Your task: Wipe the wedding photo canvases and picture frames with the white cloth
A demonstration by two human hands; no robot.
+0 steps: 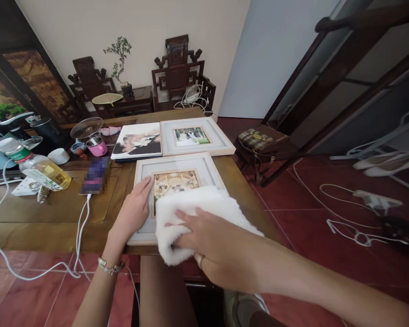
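A white-framed picture (177, 164) lies flat at the near edge of the wooden table (54, 213). My left hand (133, 210) rests flat on the frame's left side, fingers stretched out. My right hand (204, 245) grips a fluffy white cloth (204, 204), which lies over the frame's lower right part and hides it. Behind it lie a second white-framed picture (196, 136) and an unframed photo print (138, 141).
On the table's left stand a plastic bottle (37, 165), a pink cup (97, 146), a white bowl (58, 156), a small fan (87, 128) and a phone (95, 175) on a white cable. Carved chairs stand behind. Cables lie on the red floor at right.
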